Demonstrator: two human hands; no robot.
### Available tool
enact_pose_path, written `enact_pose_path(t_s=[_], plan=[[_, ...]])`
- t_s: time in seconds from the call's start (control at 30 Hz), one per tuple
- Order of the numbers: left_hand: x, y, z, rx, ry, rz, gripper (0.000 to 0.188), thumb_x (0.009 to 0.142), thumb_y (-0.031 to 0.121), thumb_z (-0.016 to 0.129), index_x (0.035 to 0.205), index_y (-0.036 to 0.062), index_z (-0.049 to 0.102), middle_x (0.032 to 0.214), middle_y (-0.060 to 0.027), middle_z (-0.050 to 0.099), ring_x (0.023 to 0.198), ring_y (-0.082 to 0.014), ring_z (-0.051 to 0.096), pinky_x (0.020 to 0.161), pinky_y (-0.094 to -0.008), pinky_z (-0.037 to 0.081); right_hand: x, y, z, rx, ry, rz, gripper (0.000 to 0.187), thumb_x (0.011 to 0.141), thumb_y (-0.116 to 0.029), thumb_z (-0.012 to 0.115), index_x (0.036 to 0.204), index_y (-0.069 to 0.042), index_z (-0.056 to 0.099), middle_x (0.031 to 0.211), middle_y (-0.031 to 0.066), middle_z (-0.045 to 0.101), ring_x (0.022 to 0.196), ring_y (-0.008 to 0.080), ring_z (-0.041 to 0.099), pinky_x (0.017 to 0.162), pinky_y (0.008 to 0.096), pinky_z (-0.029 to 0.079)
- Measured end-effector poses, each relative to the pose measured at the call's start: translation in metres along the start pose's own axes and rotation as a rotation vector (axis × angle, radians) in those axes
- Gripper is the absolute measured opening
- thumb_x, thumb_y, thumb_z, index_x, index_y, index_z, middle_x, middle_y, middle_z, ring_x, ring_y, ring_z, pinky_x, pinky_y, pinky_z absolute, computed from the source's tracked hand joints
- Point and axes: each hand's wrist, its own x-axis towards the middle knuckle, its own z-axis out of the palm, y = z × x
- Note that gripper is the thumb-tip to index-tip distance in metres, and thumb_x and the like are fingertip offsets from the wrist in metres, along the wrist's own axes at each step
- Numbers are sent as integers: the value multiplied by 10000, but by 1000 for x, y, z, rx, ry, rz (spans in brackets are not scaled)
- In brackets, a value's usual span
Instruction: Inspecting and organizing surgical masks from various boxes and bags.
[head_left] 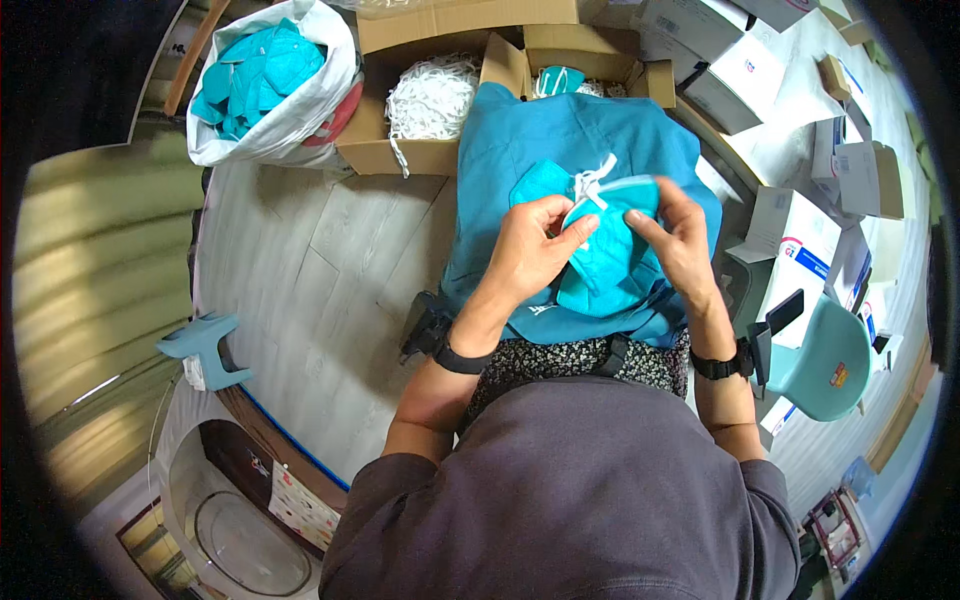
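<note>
Both my hands hold a teal face mask over my lap. White elastic straps bunch at its upper edge. My left hand pinches the mask's left edge between thumb and fingers. On the opposite side my right hand grips the upper right edge, its thumb on the front; its fingers are slightly blurred. Another teal piece shows behind my left fingers, and more teal material lies under the held mask. A blue cloth is spread beneath everything.
Beyond the cloth stand a cardboard box of white elastic straps and a smaller box with a teal mask inside. A white sack of teal masks is at far left. White cartons and a teal chair are on the right; a blue stool is left.
</note>
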Motion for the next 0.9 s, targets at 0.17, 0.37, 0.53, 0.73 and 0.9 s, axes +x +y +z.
enact_pose_path(t_s=[0.17,0.37,0.53,0.73,0.9], plan=[[-4,-9,14,-17,73,-6,157,887,124,701,927,-28,686,695,-67,671,597,-56,572,514,-246,427,8,-15,13,-630,234,-480,262,703,-100,797,930,-56,674,863,75,660,809,250,605,777,359,447],[-5,11,20,213,141,215,86,847,31,718,906,-28,694,695,-17,559,578,-32,466,497,-225,365,20,5,16,-65,-31,-47,164,769,-99,795,786,-18,653,770,25,642,725,98,564,656,256,454],[-20,10,25,129,185,255,56,832,7,721,855,-32,689,678,-58,599,530,-79,538,469,-240,393,50,49,-10,135,489,-96,125,855,-101,730,792,-23,654,739,-13,620,691,54,517,614,226,419],[-22,10,20,-194,218,6,131,945,79,641,990,-33,590,872,-61,650,732,-79,625,539,-214,488,43,15,-41,-405,285,-180,120,839,-78,721,931,-14,681,794,43,630,658,96,516,592,251,426],[-9,11,19,-256,342,115,112,949,78,635,982,10,552,925,-66,660,800,-80,616,611,-212,479,5,-8,13,-205,124,-13,137,825,-82,751,910,-7,674,689,27,603,616,75,517,562,247,439]])
